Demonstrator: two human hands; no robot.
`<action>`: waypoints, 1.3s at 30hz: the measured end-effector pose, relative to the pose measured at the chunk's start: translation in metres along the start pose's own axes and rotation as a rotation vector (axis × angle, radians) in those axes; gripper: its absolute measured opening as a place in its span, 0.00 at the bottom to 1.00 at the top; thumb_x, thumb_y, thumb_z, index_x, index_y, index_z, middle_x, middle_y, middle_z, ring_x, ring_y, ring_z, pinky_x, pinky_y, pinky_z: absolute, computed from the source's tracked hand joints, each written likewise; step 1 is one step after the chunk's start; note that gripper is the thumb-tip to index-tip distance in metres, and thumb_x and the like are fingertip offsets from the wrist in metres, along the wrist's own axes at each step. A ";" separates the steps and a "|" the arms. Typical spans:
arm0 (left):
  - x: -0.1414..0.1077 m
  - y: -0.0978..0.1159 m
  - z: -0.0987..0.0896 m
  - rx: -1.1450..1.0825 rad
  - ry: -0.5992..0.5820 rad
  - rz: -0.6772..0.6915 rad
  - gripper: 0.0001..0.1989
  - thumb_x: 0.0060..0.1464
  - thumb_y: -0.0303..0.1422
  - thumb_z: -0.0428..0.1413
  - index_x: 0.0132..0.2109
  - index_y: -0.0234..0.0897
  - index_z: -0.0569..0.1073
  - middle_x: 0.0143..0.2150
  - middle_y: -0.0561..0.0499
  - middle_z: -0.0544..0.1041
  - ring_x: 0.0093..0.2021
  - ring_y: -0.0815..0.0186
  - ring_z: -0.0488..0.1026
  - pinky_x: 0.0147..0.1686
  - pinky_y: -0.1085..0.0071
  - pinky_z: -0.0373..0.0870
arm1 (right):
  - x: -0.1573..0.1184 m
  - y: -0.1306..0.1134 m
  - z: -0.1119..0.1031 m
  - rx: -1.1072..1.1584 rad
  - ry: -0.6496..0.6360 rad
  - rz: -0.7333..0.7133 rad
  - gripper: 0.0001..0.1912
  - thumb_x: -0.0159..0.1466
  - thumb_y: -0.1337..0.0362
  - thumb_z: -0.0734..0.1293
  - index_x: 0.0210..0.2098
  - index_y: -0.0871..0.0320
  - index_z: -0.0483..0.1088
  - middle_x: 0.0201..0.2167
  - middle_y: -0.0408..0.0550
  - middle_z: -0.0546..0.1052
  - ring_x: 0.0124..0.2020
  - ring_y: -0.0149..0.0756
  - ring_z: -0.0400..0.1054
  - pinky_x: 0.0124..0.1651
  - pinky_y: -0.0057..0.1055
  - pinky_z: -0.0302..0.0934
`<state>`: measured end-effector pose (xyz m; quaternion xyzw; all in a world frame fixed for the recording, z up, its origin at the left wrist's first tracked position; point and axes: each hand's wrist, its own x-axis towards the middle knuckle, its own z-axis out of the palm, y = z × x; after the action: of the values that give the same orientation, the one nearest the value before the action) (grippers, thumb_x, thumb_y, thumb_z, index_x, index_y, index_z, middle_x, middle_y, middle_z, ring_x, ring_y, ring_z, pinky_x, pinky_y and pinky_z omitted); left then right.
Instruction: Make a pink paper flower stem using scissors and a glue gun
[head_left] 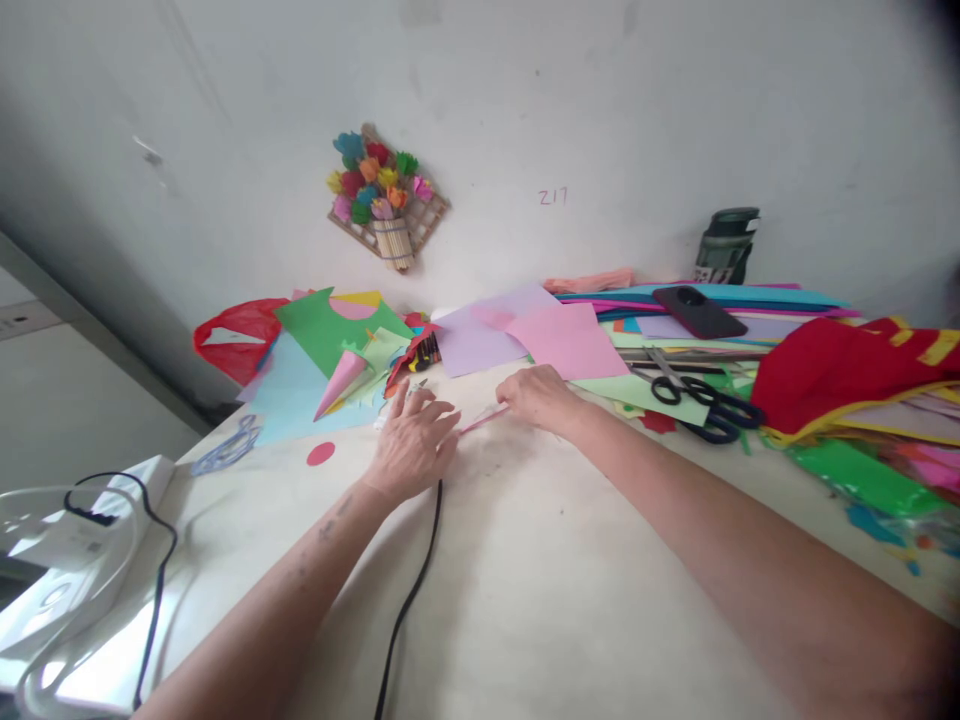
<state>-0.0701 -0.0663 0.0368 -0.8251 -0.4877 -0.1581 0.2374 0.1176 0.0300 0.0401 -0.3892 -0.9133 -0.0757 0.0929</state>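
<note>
My left hand (416,440) is low over the table with its fingers apart. A black cord (420,580) runs from beneath it toward the table's near edge. Something whitish shows beside its fingers, mostly hidden. Between my hands lies a thin pink paper strip (482,421), its left end close to my left fingertips. My right hand (538,398) is closed, with thumb and fingers pinched on the strip's right end. Just behind are a pink sheet (568,338) and a lilac sheet (480,335). A red paper disc (320,454) lies left of my left hand.
Scissors (686,390) and a dark phone (699,312) lie among papers at right, near a red cloth (840,375) and a bottle (726,246). A pink paper cone (341,382) rests on sheets at left. A power strip (142,480) with cables occupies the left edge.
</note>
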 end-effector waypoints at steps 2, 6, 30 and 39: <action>0.000 0.003 0.003 0.005 -0.006 0.023 0.12 0.50 0.31 0.46 0.40 0.42 0.72 0.41 0.52 0.72 0.47 0.59 0.60 0.55 0.49 0.41 | 0.001 0.003 0.002 0.042 0.010 -0.041 0.16 0.55 0.70 0.58 0.38 0.51 0.72 0.36 0.46 0.74 0.37 0.35 0.66 0.34 0.29 0.54; 0.001 0.005 0.009 0.016 -0.021 0.063 0.13 0.49 0.31 0.47 0.41 0.43 0.71 0.43 0.52 0.71 0.47 0.59 0.60 0.56 0.49 0.41 | 0.001 0.009 0.007 0.103 0.033 -0.109 0.17 0.55 0.72 0.58 0.39 0.50 0.72 0.34 0.45 0.73 0.35 0.32 0.65 0.31 0.26 0.51; 0.000 0.009 0.016 0.027 0.028 0.026 0.13 0.51 0.32 0.46 0.39 0.43 0.73 0.48 0.52 0.69 0.49 0.59 0.59 0.55 0.49 0.42 | 0.007 0.020 0.023 0.186 0.102 -0.080 0.10 0.59 0.65 0.59 0.36 0.55 0.70 0.35 0.48 0.68 0.39 0.34 0.61 0.33 0.27 0.50; 0.000 0.009 0.017 0.001 0.013 0.023 0.13 0.50 0.32 0.46 0.39 0.44 0.74 0.49 0.53 0.67 0.49 0.59 0.59 0.55 0.49 0.42 | 0.005 0.019 0.021 0.183 0.118 -0.116 0.11 0.58 0.67 0.59 0.37 0.51 0.71 0.37 0.46 0.69 0.40 0.34 0.60 0.35 0.27 0.51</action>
<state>-0.0615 -0.0612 0.0205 -0.8294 -0.4768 -0.1604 0.2429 0.1255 0.0511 0.0224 -0.3207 -0.9302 -0.0200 0.1772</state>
